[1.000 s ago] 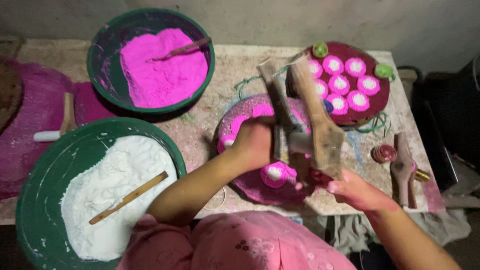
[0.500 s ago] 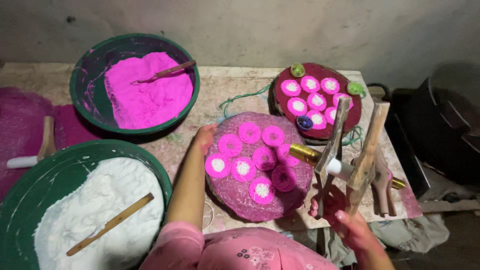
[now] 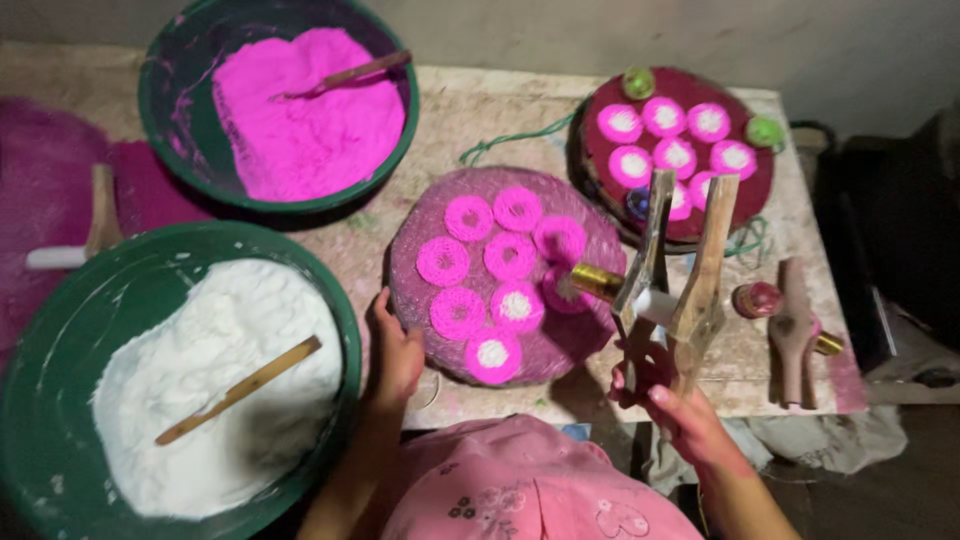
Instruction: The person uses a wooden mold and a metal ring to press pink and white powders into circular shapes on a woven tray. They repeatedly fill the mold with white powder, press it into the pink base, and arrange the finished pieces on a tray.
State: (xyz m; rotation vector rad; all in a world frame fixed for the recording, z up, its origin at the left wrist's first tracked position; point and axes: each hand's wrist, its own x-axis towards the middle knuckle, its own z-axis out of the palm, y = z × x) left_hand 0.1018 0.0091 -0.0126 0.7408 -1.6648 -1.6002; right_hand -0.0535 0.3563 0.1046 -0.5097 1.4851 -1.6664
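From the camera on my head, I see my right hand [image 3: 672,400] low and right of the middle. Its fingers are wrapped tight around the wooden press [image 3: 672,262], a tool with two long handles and a gold tip. The tip touches a pink ring on the right edge of the round mat [image 3: 420,300] in the middle.

My left hand [image 3: 397,352] rests on the mat's left edge, fingers loosely curled, gripping nothing I can see.

The pink rings [image 3: 470,218] sit on the mat, some with white middles. I think I am pressing them out one by one. The next one needs a free spot on the mat.

The bowl of white powder [image 3: 215,375] is at the lower left, the bowl of pink powder [image 3: 300,105] at the upper left.
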